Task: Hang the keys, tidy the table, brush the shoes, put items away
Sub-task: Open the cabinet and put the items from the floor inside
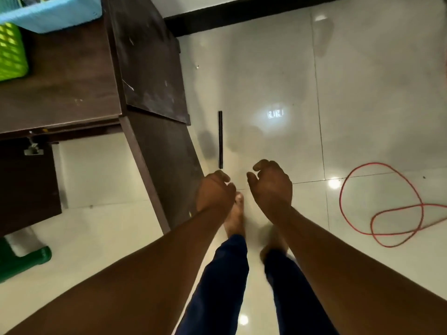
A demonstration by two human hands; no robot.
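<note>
Far left, a green basket is sitting on the dark wooden counter, touching a blue basket behind it; I cannot tell what either is holding. A green stool is standing on the floor below. I am looking down past the counter's side. My left hand is hanging loosely curled, gripping nothing. A black strip is lying on the tiles just ahead. My right hand is likewise relaxed and holding nothing. A red cord is looping at right. Keys and shoes are not showing here.
</note>
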